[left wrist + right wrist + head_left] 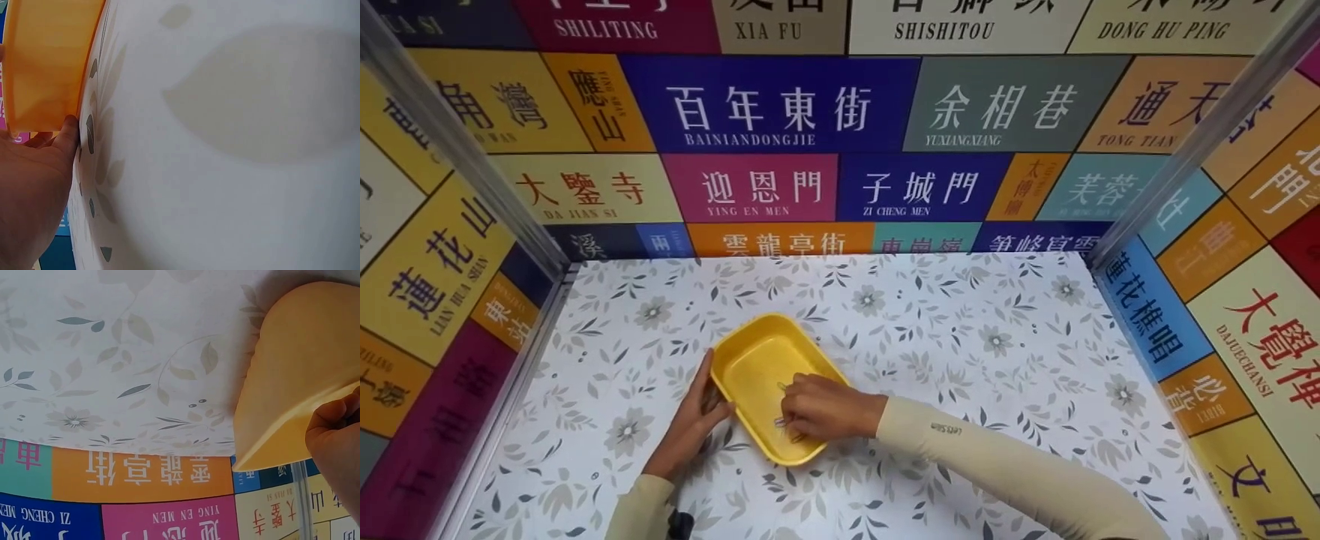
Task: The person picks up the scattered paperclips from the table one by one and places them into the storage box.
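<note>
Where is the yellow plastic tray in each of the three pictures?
Head view: the yellow rectangular plastic tray lies left of middle on the floral tabletop, between the left hand and the right hand.
Left wrist view: its side wall fills the top left corner, above the left hand.
Right wrist view: its outer wall is at the right edge, by the right hand.
Shared landmark: the floral tabletop.

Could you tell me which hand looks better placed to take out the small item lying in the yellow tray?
Probably the right hand: it already reaches inside the yellow tray, fingers on the small item, too small to identify. The left hand rests against the tray's outer wall, steadying it.
</note>
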A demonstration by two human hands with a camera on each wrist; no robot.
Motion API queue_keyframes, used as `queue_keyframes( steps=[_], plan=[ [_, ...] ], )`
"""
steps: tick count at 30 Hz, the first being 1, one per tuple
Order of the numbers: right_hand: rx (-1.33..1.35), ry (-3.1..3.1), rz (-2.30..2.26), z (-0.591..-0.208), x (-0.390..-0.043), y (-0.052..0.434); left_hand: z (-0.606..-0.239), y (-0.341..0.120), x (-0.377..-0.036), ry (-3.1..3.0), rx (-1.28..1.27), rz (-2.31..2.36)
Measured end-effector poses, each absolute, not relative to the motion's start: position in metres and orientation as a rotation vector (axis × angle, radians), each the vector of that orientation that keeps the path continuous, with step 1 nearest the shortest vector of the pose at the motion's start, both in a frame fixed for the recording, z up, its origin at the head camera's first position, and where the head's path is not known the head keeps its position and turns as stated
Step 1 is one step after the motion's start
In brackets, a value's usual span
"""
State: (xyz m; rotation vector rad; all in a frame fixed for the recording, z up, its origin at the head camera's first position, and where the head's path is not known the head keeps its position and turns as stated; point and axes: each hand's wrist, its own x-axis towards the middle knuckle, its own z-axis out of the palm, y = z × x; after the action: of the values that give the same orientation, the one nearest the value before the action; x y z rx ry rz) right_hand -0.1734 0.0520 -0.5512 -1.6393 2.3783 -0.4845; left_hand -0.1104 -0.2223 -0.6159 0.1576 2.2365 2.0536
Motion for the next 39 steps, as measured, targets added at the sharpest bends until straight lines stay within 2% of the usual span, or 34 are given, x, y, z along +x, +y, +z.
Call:
queue_keyframes(
  steps=[7,21,32,39],
  plan=[
    [-1.593,2.415,-0.493,-0.54,-0.17,0.063,-0.616,-0.221,-0.112,2.243,0.086,2.034],
    [-1.522,2.443,-0.679,-0.53,-0.158,0.098,-0.616,-0.222,-0.111,2.208,0.112,2.068],
    [-1.472,2.464,-0.82,-0.54,-0.149,0.12,-0.616,-0.222,-0.111,2.183,0.088,2.063],
    [-1.556,2.529,-0.851,-0.543,-0.139,0.131,-0.615,-0.223,-0.111,2.191,0.082,2.054]
  ],
)
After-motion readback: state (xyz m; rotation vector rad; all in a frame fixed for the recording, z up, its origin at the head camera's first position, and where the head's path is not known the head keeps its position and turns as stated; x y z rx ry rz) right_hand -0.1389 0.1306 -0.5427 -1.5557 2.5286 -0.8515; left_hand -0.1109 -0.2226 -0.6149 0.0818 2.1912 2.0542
